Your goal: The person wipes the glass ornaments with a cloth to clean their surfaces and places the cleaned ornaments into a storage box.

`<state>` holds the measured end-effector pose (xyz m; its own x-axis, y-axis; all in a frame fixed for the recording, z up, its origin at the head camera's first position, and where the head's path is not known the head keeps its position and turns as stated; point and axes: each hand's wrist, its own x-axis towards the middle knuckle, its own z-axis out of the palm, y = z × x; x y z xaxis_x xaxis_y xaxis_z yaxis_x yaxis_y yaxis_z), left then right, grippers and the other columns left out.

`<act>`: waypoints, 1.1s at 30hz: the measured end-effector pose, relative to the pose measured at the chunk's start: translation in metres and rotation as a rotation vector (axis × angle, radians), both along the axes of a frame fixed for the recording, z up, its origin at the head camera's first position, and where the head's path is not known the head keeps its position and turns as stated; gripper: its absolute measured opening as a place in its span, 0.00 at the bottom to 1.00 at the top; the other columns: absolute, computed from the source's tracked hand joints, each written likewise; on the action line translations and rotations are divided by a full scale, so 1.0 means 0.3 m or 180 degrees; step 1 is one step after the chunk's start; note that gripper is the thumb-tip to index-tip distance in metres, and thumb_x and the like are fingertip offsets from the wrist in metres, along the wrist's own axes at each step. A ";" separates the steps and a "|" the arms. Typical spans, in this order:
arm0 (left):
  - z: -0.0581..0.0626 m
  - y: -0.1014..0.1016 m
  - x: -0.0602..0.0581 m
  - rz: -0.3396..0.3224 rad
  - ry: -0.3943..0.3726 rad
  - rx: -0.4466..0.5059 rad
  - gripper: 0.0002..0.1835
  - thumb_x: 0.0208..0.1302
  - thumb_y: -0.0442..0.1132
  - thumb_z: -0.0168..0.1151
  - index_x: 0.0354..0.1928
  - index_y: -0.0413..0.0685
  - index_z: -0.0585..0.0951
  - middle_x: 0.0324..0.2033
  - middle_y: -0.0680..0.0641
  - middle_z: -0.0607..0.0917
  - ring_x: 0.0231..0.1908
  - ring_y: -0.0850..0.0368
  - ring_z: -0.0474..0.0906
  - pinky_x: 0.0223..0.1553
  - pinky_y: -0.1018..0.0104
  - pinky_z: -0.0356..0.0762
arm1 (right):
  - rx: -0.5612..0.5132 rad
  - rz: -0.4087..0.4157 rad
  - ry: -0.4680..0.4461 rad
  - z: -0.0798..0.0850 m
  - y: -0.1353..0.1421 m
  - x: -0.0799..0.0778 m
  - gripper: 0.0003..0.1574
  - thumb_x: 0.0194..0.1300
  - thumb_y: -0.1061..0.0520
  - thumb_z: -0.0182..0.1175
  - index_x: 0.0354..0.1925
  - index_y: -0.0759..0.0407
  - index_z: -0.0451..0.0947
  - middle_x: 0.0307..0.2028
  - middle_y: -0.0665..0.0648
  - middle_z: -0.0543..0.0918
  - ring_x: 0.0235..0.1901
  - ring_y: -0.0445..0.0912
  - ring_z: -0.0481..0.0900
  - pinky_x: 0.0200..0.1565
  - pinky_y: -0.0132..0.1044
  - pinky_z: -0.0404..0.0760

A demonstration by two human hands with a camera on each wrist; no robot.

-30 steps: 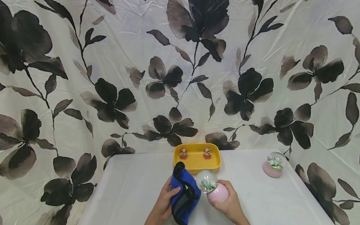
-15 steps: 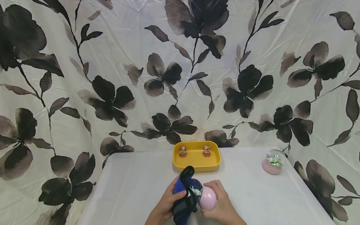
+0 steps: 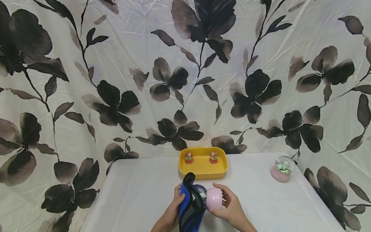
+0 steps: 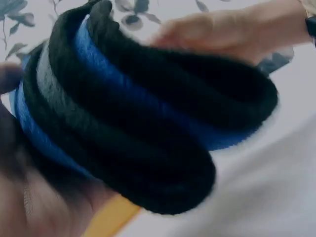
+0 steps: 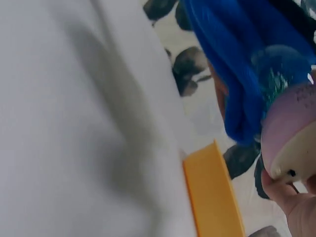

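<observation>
In the head view my left hand (image 3: pixel 173 209) grips a folded blue cloth (image 3: pixel 191 206) with black edging and grey stripes. My right hand (image 3: pixel 232 206) holds a snow globe by its pink base (image 3: pixel 214 198), fingers and thumb around it. The globe's clear dome (image 3: pixel 201 192) is tipped sideways toward the cloth and pressed against its folds, partly covered by them. From the right wrist view, the dome (image 5: pixel 281 69) meets the blue side of the cloth (image 5: pixel 232 64). The left wrist view shows mostly the cloth's black-edged folds (image 4: pixel 123 113); the globe is hidden there.
Behind the hands stands a yellow tray (image 3: pixel 203 175) with two small red-and-pink figurines (image 3: pixel 189 158) in it. A second snow globe (image 3: pixel 281 170) with a pink base sits at the table's right side. A floral curtain (image 3: pixel 185 80) hangs behind the white table (image 3: pixel 133 190).
The right hand has brought the snow globe leftward, and its dome has gone from beside the cloth to against its folds. Since half a second ago the base has turned and the right fingers have shifted.
</observation>
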<state>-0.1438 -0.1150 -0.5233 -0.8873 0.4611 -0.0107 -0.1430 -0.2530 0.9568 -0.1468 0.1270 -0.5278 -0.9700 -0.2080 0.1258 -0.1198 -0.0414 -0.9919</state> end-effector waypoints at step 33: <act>0.001 0.016 -0.058 0.0062 -0.0074 -0.0336 0.38 0.64 0.40 0.62 0.73 0.52 0.56 0.53 0.38 0.73 0.48 0.46 0.76 0.44 0.54 0.79 | 0.2794 0.0908 0.4869 0.139 0.075 -0.114 0.21 0.71 0.52 0.57 0.60 0.51 0.74 0.61 0.56 0.75 0.61 0.52 0.72 0.58 0.42 0.72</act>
<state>-0.1612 -0.1101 -0.5230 -0.8950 0.4391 -0.0790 -0.1616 -0.1541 0.9747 -0.1810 0.1496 -0.4863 -0.0333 -0.8268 0.5615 -0.9483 0.2036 0.2435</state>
